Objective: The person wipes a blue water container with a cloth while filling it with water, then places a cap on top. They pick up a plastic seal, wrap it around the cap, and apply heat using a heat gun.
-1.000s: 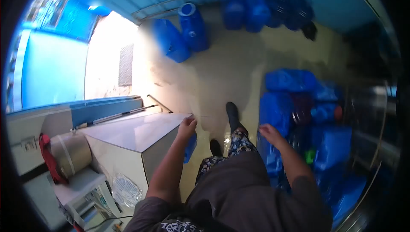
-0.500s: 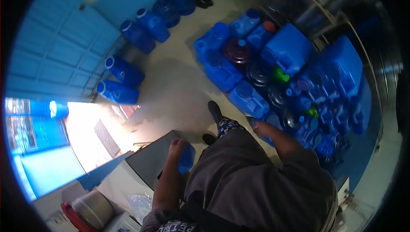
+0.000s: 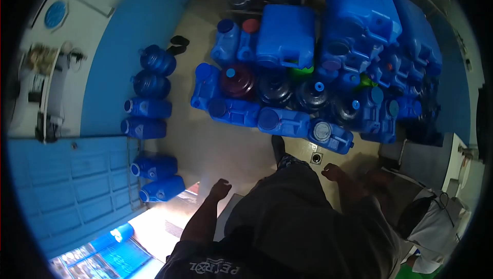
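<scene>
My left hand (image 3: pixel 222 189) hangs over the floor at my side, its fingers curled in with nothing in them. My right hand (image 3: pixel 331 172) is low in front of my right side, also curled and holding nothing visible. Just ahead of it a floor drain (image 3: pixel 316 158) shows. Nearest to the right hand is a blue water jug (image 3: pixel 334 138) with a pale cap, lying in the front row. Beside it is another blue jug (image 3: pixel 285 122), with round bottles (image 3: pixel 314 94) behind. Neither hand touches a container.
Large blue containers (image 3: pixel 286 32) stand at the back. More jugs (image 3: pixel 149 127) line the left wall near a blue door (image 3: pixel 67 176). Sandals (image 3: pixel 178 44) lie on the floor. What looks like a person in pale clothing (image 3: pixel 436 212) is at the right.
My view has turned right, so the jug group now lies straight ahead and the doorway sits lower left. Both hands remain low at my sides, and the pale clothing has come into view.
</scene>
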Available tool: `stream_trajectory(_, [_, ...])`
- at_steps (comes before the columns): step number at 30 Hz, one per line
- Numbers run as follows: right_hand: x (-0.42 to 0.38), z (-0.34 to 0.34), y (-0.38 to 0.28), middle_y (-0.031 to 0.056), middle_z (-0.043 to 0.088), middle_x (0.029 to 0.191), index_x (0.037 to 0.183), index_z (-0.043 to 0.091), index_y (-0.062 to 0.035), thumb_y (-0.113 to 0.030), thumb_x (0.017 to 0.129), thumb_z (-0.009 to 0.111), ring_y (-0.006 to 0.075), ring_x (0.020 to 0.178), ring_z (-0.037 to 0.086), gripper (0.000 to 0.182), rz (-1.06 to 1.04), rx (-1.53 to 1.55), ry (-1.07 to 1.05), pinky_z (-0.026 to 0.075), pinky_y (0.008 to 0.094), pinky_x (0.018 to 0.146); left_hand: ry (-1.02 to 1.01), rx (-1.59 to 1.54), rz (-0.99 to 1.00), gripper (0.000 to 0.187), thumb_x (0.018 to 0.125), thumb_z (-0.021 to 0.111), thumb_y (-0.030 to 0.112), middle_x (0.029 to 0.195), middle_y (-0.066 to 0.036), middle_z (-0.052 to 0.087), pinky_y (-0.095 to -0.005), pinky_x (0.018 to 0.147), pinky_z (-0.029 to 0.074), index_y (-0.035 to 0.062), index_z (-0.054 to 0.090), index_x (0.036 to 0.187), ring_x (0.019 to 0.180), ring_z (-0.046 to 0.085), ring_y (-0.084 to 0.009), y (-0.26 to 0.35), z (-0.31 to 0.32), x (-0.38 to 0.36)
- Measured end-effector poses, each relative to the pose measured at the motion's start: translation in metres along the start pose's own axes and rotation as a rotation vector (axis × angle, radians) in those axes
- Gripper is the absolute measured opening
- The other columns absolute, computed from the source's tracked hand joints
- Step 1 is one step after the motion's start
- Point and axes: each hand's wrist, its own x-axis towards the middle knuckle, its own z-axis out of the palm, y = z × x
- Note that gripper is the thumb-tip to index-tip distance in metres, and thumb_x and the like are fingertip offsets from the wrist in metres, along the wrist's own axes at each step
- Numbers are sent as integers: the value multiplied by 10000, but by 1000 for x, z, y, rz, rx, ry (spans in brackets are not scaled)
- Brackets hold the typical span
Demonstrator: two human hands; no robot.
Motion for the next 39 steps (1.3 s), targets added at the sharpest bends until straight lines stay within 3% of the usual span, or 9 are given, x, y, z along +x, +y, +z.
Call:
stream_trajectory(5, [88, 34, 18, 231, 700, 1117, 1017, 746, -15, -493, 921, 555, 415, 1029, 668, 524, -123, -317, -311, 523, 490, 930, 35, -389, -269, 324, 955, 669, 275, 966, -145, 685, -365, 823, 538, 39, 610, 1169, 898, 678, -239, 127, -158, 87])
stream_trajectory(9, [170, -16, -55, 278, 650, 1225, 1129, 689, 34, -492, 903, 590, 424, 1144, 627, 581, -156, -98, -21, 500, 495, 998, 61, -369, -169, 352, 966, 674, 251, 928, -87, 684, -338, 814, 531, 41, 570, 1229, 867, 661, -184, 146, -217, 120])
stream_trajectory(20, [331, -217, -285, 179, 568, 1350, 1283, 573, -38, -209, 948, 517, 359, 1246, 569, 380, -85, -273, 429, 524, 499, 951, -228, -87, -417, 385, 933, 721, 282, 1000, -164, 706, -378, 826, 539, 36, 600, 1203, 922, 684, -263, -15, -261, 68])
stream_trajectory(23, [381, -233, -298, 149, 593, 1341, 1295, 573, -72, -191, 986, 444, 331, 1237, 577, 356, -58, -488, 492, 447, 472, 1033, -120, 43, -206, 355, 929, 729, 265, 985, -134, 713, -368, 806, 539, 43, 616, 1183, 908, 677, -229, -114, -246, 26])
stream_trajectory(26, [415, -227, -286, 165, 656, 1242, 1279, 576, -84, -181, 974, 469, 317, 1144, 651, 337, -26, -596, 444, 435, 485, 1050, -93, -282, -633, 324, 922, 735, 250, 967, -120, 715, -351, 800, 535, 42, 634, 1148, 900, 674, -212, -96, -273, 11])
stream_trajectory(32, [347, -300, -330, 99, 712, 1068, 1130, 605, -119, -146, 952, 478, 280, 1010, 687, 221, -164, -766, 754, 427, 474, 991, 31, -352, -672, 331, 924, 726, 257, 980, -145, 711, -362, 798, 540, 27, 635, 1143, 896, 688, -246, -121, -256, -3])
stream_trajectory(33, [326, -333, -343, 68, 714, 1036, 1090, 608, -130, -152, 951, 484, 280, 982, 691, 188, -174, -803, 864, 426, 482, 993, 50, -240, -507, 333, 928, 721, 265, 1004, -152, 710, -375, 807, 545, 27, 637, 1146, 910, 690, -267, -134, -245, 0])
stream_trajectory(37, [182, -476, -419, 189, 715, 994, 1097, 641, -87, -322, 867, 723, 394, 917, 681, 338, -286, -490, 1099, 519, 495, 817, 23, 71, -279, 377, 952, 682, 315, 1099, -216, 690, -433, 906, 539, 31, 610, 1190, 1047, 675, -355, -129, -227, 22])
stream_trajectory(39, [116, -508, -442, 234, 697, 935, 1080, 635, -19, -349, 902, 721, 464, 900, 654, 385, -521, -330, 1027, 515, 493, 764, 268, -192, -438, 411, 955, 671, 323, 1132, -230, 682, -454, 920, 533, 34, 592, 1237, 1067, 671, -366, -25, -278, 50])
